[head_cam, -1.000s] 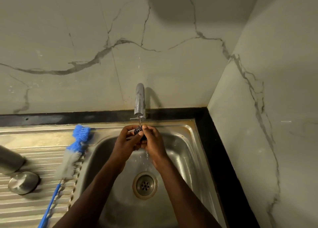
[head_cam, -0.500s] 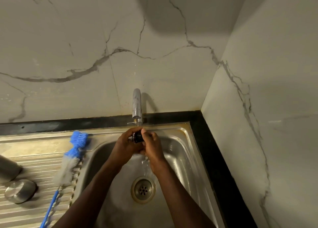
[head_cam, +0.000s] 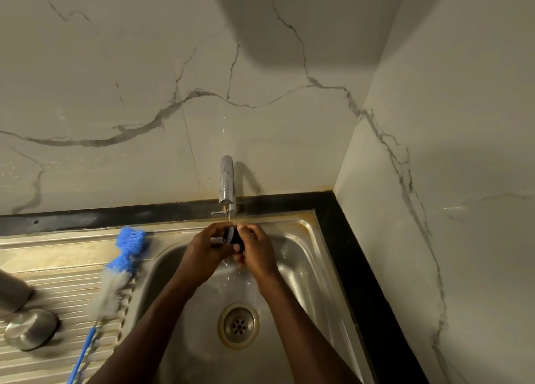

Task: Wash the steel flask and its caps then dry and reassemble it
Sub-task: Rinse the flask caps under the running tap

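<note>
Marble-veined wall panels fill the upper half of the frame and meet in a corner at the right, above a black counter edge (head_cam: 121, 217) that borders a stainless steel sink (head_cam: 311, 256). At the far left edge, on the ribbed draining board (head_cam: 58, 270), the steel flask (head_cam: 13, 292) lies on its side, only partly in view, and just below it, at lower left, a round steel cap (head_cam: 30, 328) rests on the ribs. To the right of these, a bottle brush (head_cam: 115, 276) with a blue tuft at its top, pale bristles lower down and a thin blue handle lies along the seam between board and basin, running toward the bottom edge. At centre, a chrome tap (head_cam: 226, 182) stands against the back wall, and a thin stream of water falls from its spout. Directly beneath, over the basin, both hands come together around a small black inner cap (head_cam: 235, 238) with a pale ring on it. The left hand (head_cam: 207, 252) curls its fingers and thumb round the cap's left side, and the right hand (head_cam: 257, 250) grips its right side with bent fingers. Water splashes into the basin just below the hands. Lower centre, the round drain strainer (head_cam: 238, 325) sits in the basin floor between the two forearms.
</note>
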